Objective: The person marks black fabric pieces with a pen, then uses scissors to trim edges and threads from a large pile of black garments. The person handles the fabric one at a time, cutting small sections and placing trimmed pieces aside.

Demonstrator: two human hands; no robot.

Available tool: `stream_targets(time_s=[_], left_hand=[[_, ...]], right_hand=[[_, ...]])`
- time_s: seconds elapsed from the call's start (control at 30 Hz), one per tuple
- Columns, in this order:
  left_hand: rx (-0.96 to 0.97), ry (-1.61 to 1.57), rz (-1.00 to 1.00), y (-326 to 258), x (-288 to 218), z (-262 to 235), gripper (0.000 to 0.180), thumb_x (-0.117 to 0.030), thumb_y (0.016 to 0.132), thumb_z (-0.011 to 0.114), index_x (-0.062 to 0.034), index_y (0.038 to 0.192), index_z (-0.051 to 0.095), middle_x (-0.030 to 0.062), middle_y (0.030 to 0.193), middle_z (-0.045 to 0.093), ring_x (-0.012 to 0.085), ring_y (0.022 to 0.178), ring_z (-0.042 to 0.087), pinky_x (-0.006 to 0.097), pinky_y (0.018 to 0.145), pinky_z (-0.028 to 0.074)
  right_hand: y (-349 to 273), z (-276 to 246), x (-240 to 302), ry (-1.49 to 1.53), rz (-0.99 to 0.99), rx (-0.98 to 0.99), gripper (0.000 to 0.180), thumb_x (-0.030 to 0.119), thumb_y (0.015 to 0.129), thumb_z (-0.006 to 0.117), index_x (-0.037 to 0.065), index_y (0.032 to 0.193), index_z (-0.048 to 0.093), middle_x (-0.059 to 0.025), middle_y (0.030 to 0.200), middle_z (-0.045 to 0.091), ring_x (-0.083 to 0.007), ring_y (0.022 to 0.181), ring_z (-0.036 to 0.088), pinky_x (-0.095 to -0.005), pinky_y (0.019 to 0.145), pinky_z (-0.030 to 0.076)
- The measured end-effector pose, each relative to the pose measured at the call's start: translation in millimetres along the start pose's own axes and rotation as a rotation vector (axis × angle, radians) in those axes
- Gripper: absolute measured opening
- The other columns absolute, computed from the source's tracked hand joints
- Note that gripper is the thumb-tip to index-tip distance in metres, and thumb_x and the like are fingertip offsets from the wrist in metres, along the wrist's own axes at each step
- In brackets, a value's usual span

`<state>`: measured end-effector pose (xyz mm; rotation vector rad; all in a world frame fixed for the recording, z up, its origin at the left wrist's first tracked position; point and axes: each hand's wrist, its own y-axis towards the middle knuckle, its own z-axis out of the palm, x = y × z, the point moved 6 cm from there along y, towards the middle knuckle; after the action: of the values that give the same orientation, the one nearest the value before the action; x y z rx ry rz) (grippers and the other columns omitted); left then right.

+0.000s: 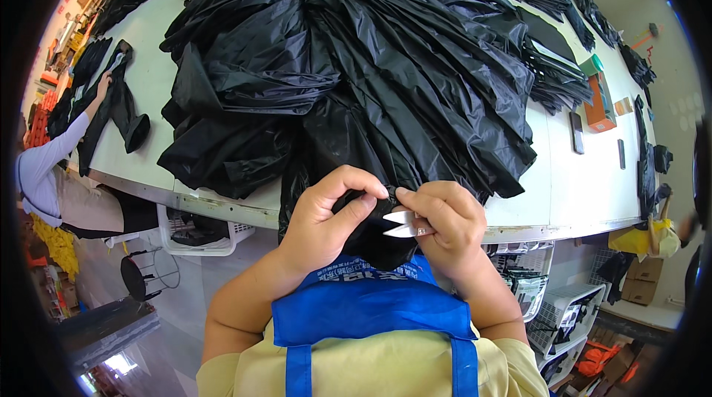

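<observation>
**Mia:** What is way over on the left?

**Ben:** Another person in a pale sleeve [46,163] leans on the white table [152,70]. Their hand [101,89] lies on a small black garment [119,111]. Under the table edge sits a white basket [200,237], and a black stool [133,278] stands on the floor.

**Mia:** And in the middle?

**Ben:** A big heap of shiny black fabric [356,56] covers the table. One end hangs over the near edge, right down to the two hands.

**Mia:** What do the hands do?

**Ben:** The left hand [322,219] pinches the hanging black cloth between thumb and fingers. The right hand [445,226] is just beside it, almost touching. It is closed around small silver snips [400,224]. The blades point left, at the cloth the left hand holds. Below is a blue apron [371,312].

**Mia:** And on the right?

**Ben:** An orange box [599,107] and a dark phone [577,132] lie on the table. More black pieces [552,78] are stacked behind them. White crates [571,308] sit under the table.
</observation>
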<state>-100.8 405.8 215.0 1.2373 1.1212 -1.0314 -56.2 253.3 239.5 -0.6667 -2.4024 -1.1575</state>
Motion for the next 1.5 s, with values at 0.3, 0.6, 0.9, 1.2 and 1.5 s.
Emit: stream_targets(time_s=[0.3,0.6,0.9,1.2,1.5], left_hand=[[-0.049,-0.046,-0.157,-2.6,7.5,5.5,0.004,-0.001,0.088,0.058,-0.0022,0.092,0.059,0.0014,0.089,0.06,0.0078,0.086,0.054,0.022,0.08,0.042],[-0.113,-0.187,-0.235,-7.0,15.5,1.5,0.013,-0.004,0.085,0.063,-0.0016,0.097,0.06,0.0015,0.095,0.061,0.0072,0.089,0.055,0.023,0.082,0.044],[-0.076,-0.216,-0.239,-7.0,17.2,6.0,0.019,0.0,0.082,0.066,-0.004,0.098,0.056,0.0001,0.094,0.056,0.0047,0.085,0.051,0.02,0.078,0.043],[-0.008,-0.054,-0.175,-5.0,10.6,4.0,0.019,-0.001,0.081,0.065,-0.0032,0.098,0.058,0.0012,0.092,0.058,0.0079,0.088,0.053,0.023,0.082,0.042],[-1.325,-0.714,0.495,-133.7,7.7,-366.3,0.071,-0.036,0.098,0.043,-0.0277,0.15,-0.005,0.0016,0.158,-0.007,0.0374,0.144,0.002,0.065,0.111,0.017]], right_hand=[[4.7,0.4,-1.0,0.258,0.221,0.078,0.019,-0.008,0.069,0.066,0.003,0.084,0.061,-0.0086,0.076,0.055,-0.0212,0.064,0.055,-0.0283,0.055,0.043],[-5.3,-32.1,-10.4,0.484,0.448,-0.088,0.025,0.013,0.079,0.07,0.0,0.097,0.059,-0.0084,0.083,0.057,-0.0147,0.069,0.051,-0.0219,0.066,0.04],[-2.3,-29.3,-0.4,-0.116,0.053,0.048,0.035,0.013,0.061,0.08,0.007,0.093,0.068,-0.0019,0.081,0.063,-0.0174,0.068,0.057,-0.0308,0.06,0.036],[-7.2,-17.8,-17.9,0.17,0.185,0.041,0.027,0.011,0.068,0.079,0.006,0.092,0.068,-0.0048,0.083,0.063,-0.0138,0.066,0.056,-0.0248,0.059,0.038],[-94.9,-0.5,-106.2,0.127,0.581,0.253,0.018,0.0,0.077,0.062,0.002,0.094,0.068,-0.0149,0.089,0.067,-0.0311,0.081,0.065,-0.0352,0.073,0.051]])
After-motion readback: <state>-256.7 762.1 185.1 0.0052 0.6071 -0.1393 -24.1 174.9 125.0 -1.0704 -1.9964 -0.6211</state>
